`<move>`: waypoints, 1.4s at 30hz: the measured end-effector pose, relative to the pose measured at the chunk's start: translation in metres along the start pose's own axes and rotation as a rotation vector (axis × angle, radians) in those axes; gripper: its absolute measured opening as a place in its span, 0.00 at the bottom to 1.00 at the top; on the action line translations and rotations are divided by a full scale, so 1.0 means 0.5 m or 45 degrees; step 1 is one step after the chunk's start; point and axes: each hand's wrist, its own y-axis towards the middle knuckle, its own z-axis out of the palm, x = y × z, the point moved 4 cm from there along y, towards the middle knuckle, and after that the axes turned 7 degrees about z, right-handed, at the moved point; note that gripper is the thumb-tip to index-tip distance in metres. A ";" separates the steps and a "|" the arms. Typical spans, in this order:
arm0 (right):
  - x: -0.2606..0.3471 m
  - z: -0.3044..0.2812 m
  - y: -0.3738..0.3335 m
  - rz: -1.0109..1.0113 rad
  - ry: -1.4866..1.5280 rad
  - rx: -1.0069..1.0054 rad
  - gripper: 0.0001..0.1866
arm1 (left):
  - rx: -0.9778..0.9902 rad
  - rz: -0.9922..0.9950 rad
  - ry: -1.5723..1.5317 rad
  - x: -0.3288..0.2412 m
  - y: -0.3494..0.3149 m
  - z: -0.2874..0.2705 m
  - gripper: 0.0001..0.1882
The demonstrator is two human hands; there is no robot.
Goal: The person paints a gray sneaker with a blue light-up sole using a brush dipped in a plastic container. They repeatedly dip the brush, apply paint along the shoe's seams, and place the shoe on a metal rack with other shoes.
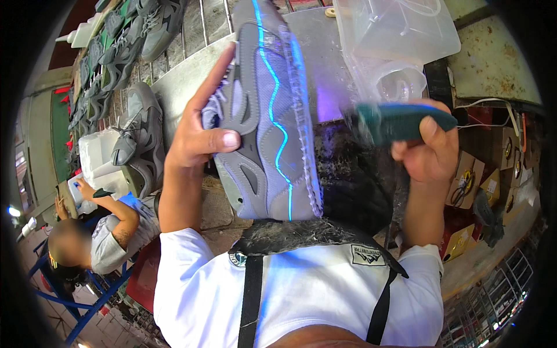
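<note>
A grey sneaker upper [275, 122] is held up before my chest, its side facing me. A glowing blue wavy line runs along it, and a row of stitches follows its right edge. My left hand [200, 130] grips the shoe on its laced side, thumb pressed on the side panel and index finger stretched along it. To the right, apart from the shoe, my right hand [432, 151] is closed around a dark green brush [397, 122]. The brush's left end is smeared by motion, so its bristles are hard to make out.
Several grey sneakers [142, 110] stand on the rack at the left. A translucent plastic bin [400, 29] and a clear cup [400, 81] are at the upper right. Another person [113, 238] works at the left. Boxes with scissors [464, 185] lie at the right.
</note>
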 end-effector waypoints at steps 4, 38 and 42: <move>-0.036 0.054 0.066 -0.284 0.043 0.105 0.16 | 0.089 -0.074 -0.132 0.011 0.003 0.039 0.64; 0.092 0.126 -0.009 -0.644 -1.547 0.510 0.18 | 0.123 -0.051 -0.105 -0.019 0.006 0.033 0.60; 0.077 0.117 -0.028 -0.516 -1.433 0.386 0.18 | 0.072 -0.076 -0.162 -0.010 0.006 0.030 0.61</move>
